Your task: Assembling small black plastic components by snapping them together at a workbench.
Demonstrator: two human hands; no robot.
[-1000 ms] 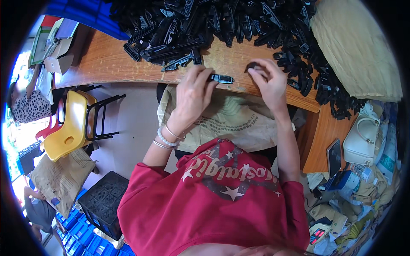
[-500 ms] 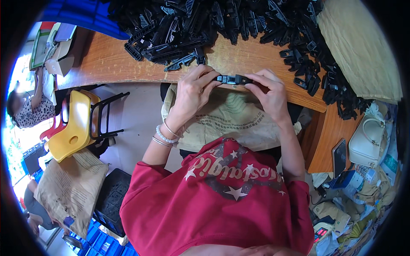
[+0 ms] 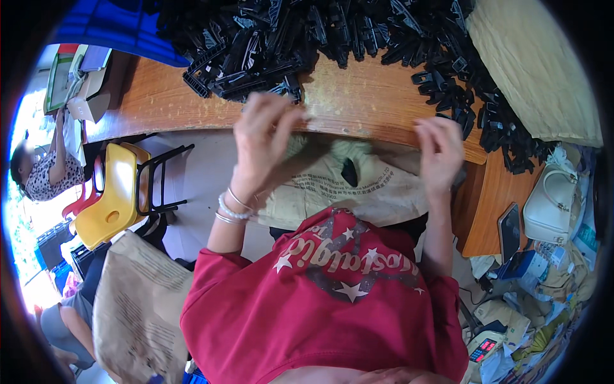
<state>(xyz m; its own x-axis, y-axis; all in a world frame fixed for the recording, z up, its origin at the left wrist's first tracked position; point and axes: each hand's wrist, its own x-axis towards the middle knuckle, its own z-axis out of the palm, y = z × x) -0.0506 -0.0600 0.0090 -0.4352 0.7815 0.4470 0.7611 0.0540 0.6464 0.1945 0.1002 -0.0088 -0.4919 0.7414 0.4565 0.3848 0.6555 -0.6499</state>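
Observation:
A small black plastic clip-like piece (image 3: 348, 173) is over the printed paper sack (image 3: 300, 201) across my lap. Whether it is falling or lying on the sack I cannot tell. My left hand (image 3: 261, 137) is raised at the table edge, thumb and fingers apart and slightly blurred, nothing visible in it. It is nearest a heap of long black plastic parts (image 3: 246, 54). On the right, my right hand (image 3: 441, 153) is lifted with loosely bent fingers, thumb apart, and also looks empty. Close to it are smaller black plastic parts (image 3: 441, 89).
The wooden table (image 3: 358, 96) carries the black parts, with a blue bin (image 3: 121, 32) at far left and a tan sack (image 3: 537, 70) at far right. A phone (image 3: 509, 232) and white handbag (image 3: 551, 208) are at right. Left are a yellow chair (image 3: 109, 192) and other people.
The black piece has left both hands and is now over the sack. My hands have moved apart, left hand to the left, right hand to the right. A paper sack at lower left has shifted.

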